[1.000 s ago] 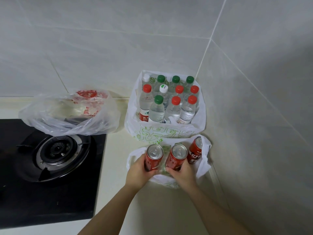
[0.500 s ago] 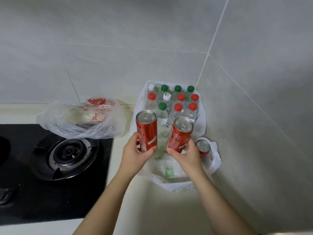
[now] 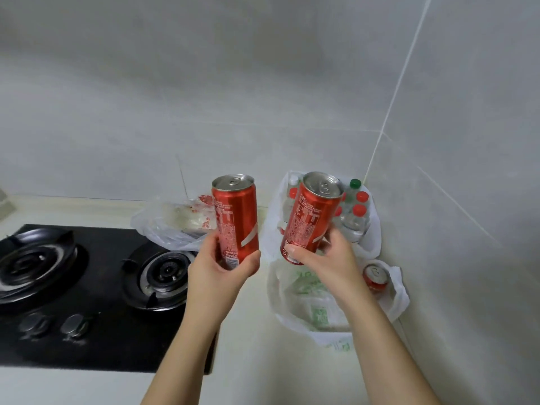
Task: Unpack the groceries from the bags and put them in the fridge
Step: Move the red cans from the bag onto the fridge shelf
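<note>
A black gas hob covers the left of the pale counter. In the tiled corner stands a white bag of water bottles, a flatter green-printed bag before it, and a clear plastic bag is beside the hob. The left hand grips a red cola can upright in the air; the right hand curls round a second can, tilted. A third can sits in the green-printed bag.
</note>
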The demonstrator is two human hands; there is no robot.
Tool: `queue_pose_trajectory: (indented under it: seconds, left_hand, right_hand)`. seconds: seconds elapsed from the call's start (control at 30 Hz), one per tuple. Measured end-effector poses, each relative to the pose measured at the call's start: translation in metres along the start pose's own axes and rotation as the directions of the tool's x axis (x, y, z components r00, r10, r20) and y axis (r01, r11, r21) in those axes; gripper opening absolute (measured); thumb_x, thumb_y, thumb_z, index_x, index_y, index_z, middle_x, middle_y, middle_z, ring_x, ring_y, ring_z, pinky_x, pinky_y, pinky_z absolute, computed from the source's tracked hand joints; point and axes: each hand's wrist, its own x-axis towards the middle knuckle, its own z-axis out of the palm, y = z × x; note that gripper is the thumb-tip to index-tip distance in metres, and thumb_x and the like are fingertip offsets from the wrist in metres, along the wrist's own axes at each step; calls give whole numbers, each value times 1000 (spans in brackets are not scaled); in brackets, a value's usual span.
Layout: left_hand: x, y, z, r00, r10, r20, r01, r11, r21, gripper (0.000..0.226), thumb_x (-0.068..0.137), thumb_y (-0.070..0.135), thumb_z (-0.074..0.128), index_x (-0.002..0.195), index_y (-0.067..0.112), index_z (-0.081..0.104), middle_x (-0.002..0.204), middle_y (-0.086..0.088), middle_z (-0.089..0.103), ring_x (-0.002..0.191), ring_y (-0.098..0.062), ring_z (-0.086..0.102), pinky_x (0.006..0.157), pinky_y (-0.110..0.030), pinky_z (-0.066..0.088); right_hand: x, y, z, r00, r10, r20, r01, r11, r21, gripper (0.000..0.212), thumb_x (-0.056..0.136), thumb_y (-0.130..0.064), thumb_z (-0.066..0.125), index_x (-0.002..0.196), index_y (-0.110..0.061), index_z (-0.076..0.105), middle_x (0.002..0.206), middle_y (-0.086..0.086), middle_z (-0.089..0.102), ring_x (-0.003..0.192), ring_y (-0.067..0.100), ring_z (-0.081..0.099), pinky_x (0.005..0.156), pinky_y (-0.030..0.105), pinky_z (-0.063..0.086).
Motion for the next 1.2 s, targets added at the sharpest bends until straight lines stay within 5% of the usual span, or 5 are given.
queue_pose_trajectory:
  seconds: [0.17,0.4,0.67,1.0,1.2]
  left_hand:
    - [-15,9,-24,994,-20,-110,26,998,53,39,73,18,81,103,32,59,84,21,68,76,5,64,63,-9,49]
    - [-37,19,-39,942,-53,-331,88,992,92,43,73,24,81,110,29,59,89,15,69,80,7,63,62,-5,45]
    - [-76,30,-55,792,-47,-609,147,982,116,44,72,22,81,109,31,58,90,27,64,82,6,62,68,-14,44]
    - [-159,38,-105,552,-43,-833,247,962,114,42,73,18,81,106,28,57,86,22,64,78,3,61,67,-19,48]
    - [-231,52,-153,402,6,-915,288,948,133,44,72,14,81,108,21,56,86,12,64,77,4,60,61,-8,46]
  right_hand:
    - [0,-11,13,995,-34,91,34,999,-3,46,70,-17,85,108,-29,62,99,-10,72,93,8,67,87,34,55]
    - [17,-28,34,956,-125,266,130,992,-1,45,72,-9,82,98,-35,57,87,-27,69,84,-4,65,71,9,49]
    - [16,-42,70,858,-193,476,190,980,55,51,70,-12,84,111,-28,58,95,-16,71,88,0,66,82,16,50]
    - [-48,-63,144,637,-231,735,195,971,136,63,68,-30,86,122,-36,54,107,-19,68,101,-2,63,86,20,49]
    - [-121,-91,189,428,-299,853,154,954,258,56,73,-20,83,119,-37,56,103,-22,69,95,-6,64,72,7,50]
